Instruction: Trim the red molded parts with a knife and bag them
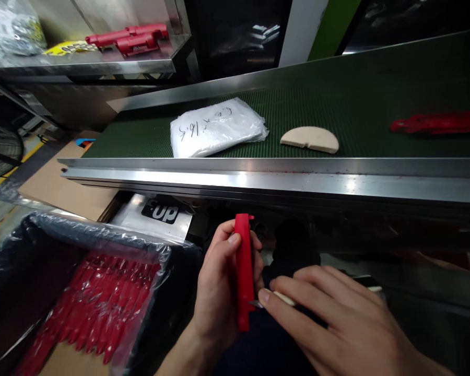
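Note:
My left hand (215, 282) is closed around a long red plastic part (243, 266), holding it nearly upright in front of the conveyor's edge. The thumb presses on its left side and the fingers wrap behind. My right hand (337, 308) grips a utility knife (284, 298) with a pale handle, partly hidden by the fingers. Its small metal blade touches the lower right edge of the red part. Further right, the handle's end sticks out past my fingers.
Beyond a metal rail (258, 180), a green conveyor belt (141, 128) carries a plastic-wrapped white pack (215, 128), a beige half-disc (310, 139) and another red part (438, 123). At lower left, a lined bin (164, 292) holds several red parts (102, 303). More lie on a steel shelf (133, 66).

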The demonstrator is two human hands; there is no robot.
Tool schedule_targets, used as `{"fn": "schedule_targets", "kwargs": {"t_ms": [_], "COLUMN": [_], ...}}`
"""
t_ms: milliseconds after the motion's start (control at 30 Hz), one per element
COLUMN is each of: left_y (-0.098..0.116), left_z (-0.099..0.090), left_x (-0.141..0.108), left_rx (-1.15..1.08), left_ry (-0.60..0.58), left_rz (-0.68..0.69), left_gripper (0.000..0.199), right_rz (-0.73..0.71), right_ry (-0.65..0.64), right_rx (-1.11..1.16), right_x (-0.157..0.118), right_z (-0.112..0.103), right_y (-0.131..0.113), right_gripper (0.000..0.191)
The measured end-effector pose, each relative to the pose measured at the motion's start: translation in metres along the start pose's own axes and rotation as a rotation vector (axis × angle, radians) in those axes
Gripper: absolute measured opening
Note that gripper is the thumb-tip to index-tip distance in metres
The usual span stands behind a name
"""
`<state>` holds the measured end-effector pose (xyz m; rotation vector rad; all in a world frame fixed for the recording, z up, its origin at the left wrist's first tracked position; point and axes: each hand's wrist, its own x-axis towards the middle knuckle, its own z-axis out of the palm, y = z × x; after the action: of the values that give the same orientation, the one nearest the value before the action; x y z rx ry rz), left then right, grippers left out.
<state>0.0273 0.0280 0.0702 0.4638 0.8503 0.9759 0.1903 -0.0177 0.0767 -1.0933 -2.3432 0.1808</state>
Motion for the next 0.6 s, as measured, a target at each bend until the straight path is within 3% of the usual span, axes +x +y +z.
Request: {"fn": "schedule_targets", "kwargs": {"t_ms": [267,467,600], "left_y": [0.007,-0.004,-0.008], "left_z": [0.002,-0.004,-0.003], "left_x": [0.005,-0.008,-0.017], "left_rx": [-0.017,0.137,0.2], "left_ry": [0.028,-0.045,-0.004], "left_rz": [0.018,-0.01,-0.017], "left_gripper": [0.015,0.023,0.028], "right_rz": [0.077,0.128,0.096], "right_ry": [0.111,0.169,0.182], "right_rx": [0.106,0.083,0.031], "right_x": [-0.011,0.0,0.008], "right_z": [-0.003,-0.008,-0.003], "right_y": [0.001,0.019,0.023], "right_gripper": [0.038,0.043,0.043]}}
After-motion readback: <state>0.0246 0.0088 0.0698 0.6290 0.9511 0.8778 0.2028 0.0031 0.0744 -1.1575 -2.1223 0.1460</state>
